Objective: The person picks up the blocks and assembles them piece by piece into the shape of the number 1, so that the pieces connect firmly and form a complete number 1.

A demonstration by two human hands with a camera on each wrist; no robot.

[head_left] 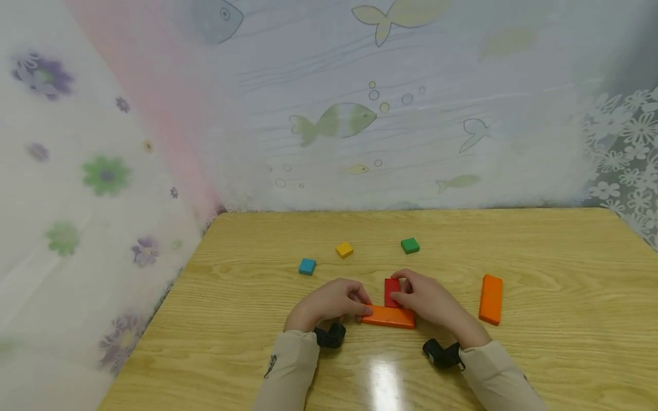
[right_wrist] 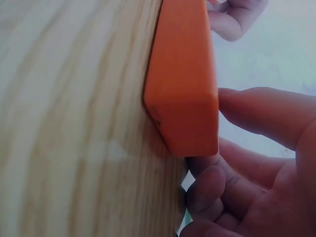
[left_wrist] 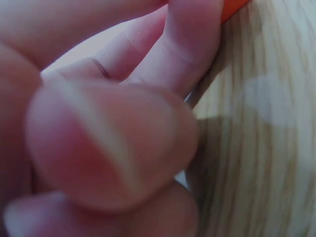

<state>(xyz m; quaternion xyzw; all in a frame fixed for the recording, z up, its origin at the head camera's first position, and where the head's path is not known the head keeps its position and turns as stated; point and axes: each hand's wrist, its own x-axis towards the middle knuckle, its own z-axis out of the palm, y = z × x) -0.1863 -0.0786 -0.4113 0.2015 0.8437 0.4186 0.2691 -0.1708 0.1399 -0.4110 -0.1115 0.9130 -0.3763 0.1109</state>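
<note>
In the head view a long orange block lies crosswise on the wooden table, and a red block stands end-on against its far side. My left hand grips the orange block's left end, thumb on top. With thumb and a finger, my right hand pinches the red block near the orange block's right end. The right wrist view shows the orange block close up, hiding the red one. Curled left fingers fill the left wrist view, with an orange corner above them.
A second orange block lies to the right of the right hand. Farther back are small square blocks: blue, yellow and green. Behind the table's far edge hangs a fish-patterned curtain.
</note>
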